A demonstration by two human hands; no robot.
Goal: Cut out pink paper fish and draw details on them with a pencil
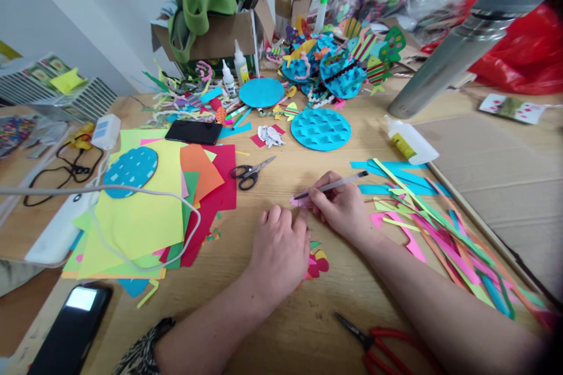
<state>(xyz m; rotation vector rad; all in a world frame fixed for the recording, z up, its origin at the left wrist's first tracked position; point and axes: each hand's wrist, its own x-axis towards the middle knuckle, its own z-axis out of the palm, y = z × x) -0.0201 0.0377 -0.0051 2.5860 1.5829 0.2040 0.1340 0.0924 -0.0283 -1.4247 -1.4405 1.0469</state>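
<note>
While the right hand [336, 206] is pinching a pen [342, 181], the left hand's [279, 249] grip is appearing indeterminable; the bottle label [403, 145] is proving illegible.

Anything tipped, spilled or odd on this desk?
One glue bottle lies on its side at right, whereas two others stand upright; no spill shows. A white cable untidily crosses the colored paper stack.

No readable words or numbers, yellow label [403, 145] on white bottle [421, 144] too blurred to read
</note>
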